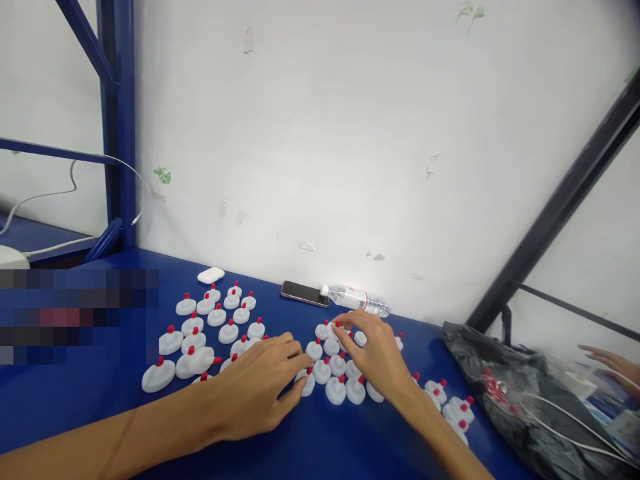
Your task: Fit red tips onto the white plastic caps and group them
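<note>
Many small white, rounded pieces, each with a red tip, stand in loose groups on a blue tabletop (345,440). My left hand (263,387) reaches in from the left, palm down, its thumb and index finger closing on a red-tipped white piece (305,384) at the edge of the middle group. Further back, my right hand (373,350) pinches the red tip of another white piece (334,331) between thumb and fingers. Several pieces are partly hidden behind both hands. One white piece (201,360) in the left group lies tipped over, its red tip pointing right.
A phone (305,293) and a clear plastic bottle (355,299) lie along the wall. Near the left group is a small white case (211,275). A black plastic bag (480,360) with red bits sits at right, beside another person's hand (613,363). White cables hang at left.
</note>
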`<state>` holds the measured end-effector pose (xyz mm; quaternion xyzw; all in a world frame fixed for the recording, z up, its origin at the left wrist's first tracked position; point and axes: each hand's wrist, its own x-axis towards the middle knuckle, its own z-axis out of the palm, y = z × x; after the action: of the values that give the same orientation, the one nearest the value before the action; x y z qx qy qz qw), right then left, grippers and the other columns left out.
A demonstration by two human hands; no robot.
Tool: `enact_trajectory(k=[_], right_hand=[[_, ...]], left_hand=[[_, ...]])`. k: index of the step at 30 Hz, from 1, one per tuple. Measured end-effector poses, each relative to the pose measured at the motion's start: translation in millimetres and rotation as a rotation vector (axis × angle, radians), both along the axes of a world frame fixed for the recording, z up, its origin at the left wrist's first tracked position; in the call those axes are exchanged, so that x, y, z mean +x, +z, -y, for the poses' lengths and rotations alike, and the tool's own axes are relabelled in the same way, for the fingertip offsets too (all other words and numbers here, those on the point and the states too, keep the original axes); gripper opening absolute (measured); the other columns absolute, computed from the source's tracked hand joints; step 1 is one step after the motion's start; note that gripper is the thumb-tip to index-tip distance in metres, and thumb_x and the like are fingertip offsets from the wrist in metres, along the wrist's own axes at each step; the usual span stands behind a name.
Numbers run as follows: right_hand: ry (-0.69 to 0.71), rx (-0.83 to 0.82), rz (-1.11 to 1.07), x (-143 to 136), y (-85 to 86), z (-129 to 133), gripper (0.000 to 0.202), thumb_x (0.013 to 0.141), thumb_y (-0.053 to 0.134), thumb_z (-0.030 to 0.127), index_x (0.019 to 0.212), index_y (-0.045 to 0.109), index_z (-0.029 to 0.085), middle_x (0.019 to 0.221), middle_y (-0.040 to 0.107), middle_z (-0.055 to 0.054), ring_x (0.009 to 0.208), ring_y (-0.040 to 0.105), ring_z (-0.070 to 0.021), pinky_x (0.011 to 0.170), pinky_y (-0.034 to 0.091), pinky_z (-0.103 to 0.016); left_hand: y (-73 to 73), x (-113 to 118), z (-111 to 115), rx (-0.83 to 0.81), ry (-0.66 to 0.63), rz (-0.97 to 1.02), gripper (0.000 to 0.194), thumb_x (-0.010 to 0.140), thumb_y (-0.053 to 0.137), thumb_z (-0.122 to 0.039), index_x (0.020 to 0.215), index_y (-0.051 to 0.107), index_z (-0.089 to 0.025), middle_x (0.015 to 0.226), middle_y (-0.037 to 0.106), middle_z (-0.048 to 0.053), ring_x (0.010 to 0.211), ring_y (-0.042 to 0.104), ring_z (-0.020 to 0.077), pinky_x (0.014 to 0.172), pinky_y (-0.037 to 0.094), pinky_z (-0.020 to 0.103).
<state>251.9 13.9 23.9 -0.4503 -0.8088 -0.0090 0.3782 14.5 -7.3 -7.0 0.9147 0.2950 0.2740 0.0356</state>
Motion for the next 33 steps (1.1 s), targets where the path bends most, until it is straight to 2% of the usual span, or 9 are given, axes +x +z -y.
enact_trajectory(k=[4, 8, 13, 17, 22, 26, 28, 30, 33], right_hand=[[0.091, -0.053, 0.012, -3, -1.7, 5, 0.009, 0.098, 0.065, 0.026, 0.103, 0.072, 0.026, 0.093, 0.076, 0.0, 0.085, 0.07, -0.0195, 0.08, 0.054, -0.035], [0.2, -0.084, 0.061, -7, -7.7, 7, 0.009, 0.094, 0.072, 0.027, 0.103, 0.074, 0.03, 0.096, 0.079, 0.004, 0.092, 0.07, -0.018, 0.085, 0.053, -0.032], [0.241, -0.07, 0.113, -11, -15.6, 7, 0.012, 0.093, 0.074, 0.026, 0.103, 0.077, 0.031, 0.088, 0.078, 0.004, 0.086, 0.068, -0.0182, 0.086, 0.052, -0.034], [0.218, -0.04, 0.117, -9, -7.9, 9, 0.016, 0.095, 0.071, 0.033, 0.11, 0.076, 0.033, 0.093, 0.079, 0.002, 0.091, 0.069, -0.0198, 0.09, 0.052, -0.036], [0.037, 0.079, 0.017, 11, 9.1, 0, 0.026, 0.105, 0.052, 0.039, 0.106, 0.075, 0.027, 0.106, 0.079, -0.005, 0.102, 0.071, -0.0244, 0.094, 0.052, -0.042], [-0.155, 0.175, -0.066, 46, 19.0, -18, 0.036, 0.105, 0.046, 0.048, 0.109, 0.074, 0.025, 0.111, 0.077, -0.009, 0.111, 0.067, -0.0278, 0.102, 0.047, -0.05], [-0.246, 0.191, -0.114, 70, 22.9, -27, 0.038, 0.104, 0.049, 0.051, 0.108, 0.073, 0.022, 0.115, 0.075, -0.008, 0.115, 0.065, -0.0266, 0.106, 0.043, -0.053], [-0.342, 0.181, -0.185, 97, 24.8, -36, 0.039, 0.103, 0.051, 0.053, 0.109, 0.072, 0.02, 0.119, 0.072, -0.008, 0.12, 0.062, -0.0255, 0.11, 0.041, -0.054], [-0.467, 0.107, -0.307, 140, 20.8, -46, 0.037, 0.102, 0.053, 0.052, 0.111, 0.07, 0.02, 0.12, 0.071, -0.007, 0.12, 0.062, -0.0257, 0.11, 0.042, -0.054]], left_hand=[[-3.0, 0, 1, 0.009, -0.047, 0.028, 0.019, 0.095, 0.047, -0.014, 0.095, 0.065, -0.02, 0.094, 0.07, 0.006, 0.084, 0.063, 0.0209, 0.072, 0.046, 0.033], [-2.5, 2, 4, 0.055, -0.061, 0.115, 0.021, 0.096, 0.044, -0.015, 0.083, 0.06, -0.02, 0.085, 0.07, 0.003, 0.075, 0.062, 0.018, 0.064, 0.04, 0.033], [0.0, 2, 4, 0.082, 0.005, 0.156, 0.022, 0.096, 0.044, -0.016, 0.088, 0.064, -0.019, 0.08, 0.068, 0.001, 0.07, 0.06, 0.0165, 0.059, 0.035, 0.033], [-0.1, 0, 5, 0.081, 0.019, 0.158, 0.024, 0.096, 0.044, -0.016, 0.092, 0.067, -0.02, 0.077, 0.066, 0.001, 0.069, 0.058, 0.0167, 0.058, 0.034, 0.033], [5.8, 2, 6, 0.106, 0.001, 0.176, 0.024, 0.096, 0.045, -0.014, 0.094, 0.068, -0.018, 0.084, 0.068, 0.004, 0.082, 0.057, 0.0196, 0.061, 0.038, 0.032], [29.4, -9, -13, 0.189, 0.078, 0.192, 0.029, 0.098, 0.042, -0.021, 0.09, 0.07, -0.017, 0.091, 0.07, 0.008, 0.093, 0.057, 0.0232, 0.081, 0.047, 0.036], [45.9, -27, -34, 0.165, 0.209, 0.232, 0.033, 0.098, 0.042, -0.03, 0.086, 0.07, -0.019, 0.089, 0.072, 0.007, 0.094, 0.059, 0.0239, 0.087, 0.047, 0.037], [60.4, -51, -57, 0.138, 0.334, 0.283, 0.039, 0.101, 0.037, -0.036, 0.088, 0.071, -0.019, 0.092, 0.074, 0.006, 0.095, 0.061, 0.0249, 0.084, 0.047, 0.036], [70.0, -89, -89, 0.12, 0.508, 0.324, 0.045, 0.1, 0.033, -0.039, 0.087, 0.072, -0.02, 0.095, 0.077, 0.007, 0.1, 0.063, 0.0286, 0.086, 0.045, 0.037]])
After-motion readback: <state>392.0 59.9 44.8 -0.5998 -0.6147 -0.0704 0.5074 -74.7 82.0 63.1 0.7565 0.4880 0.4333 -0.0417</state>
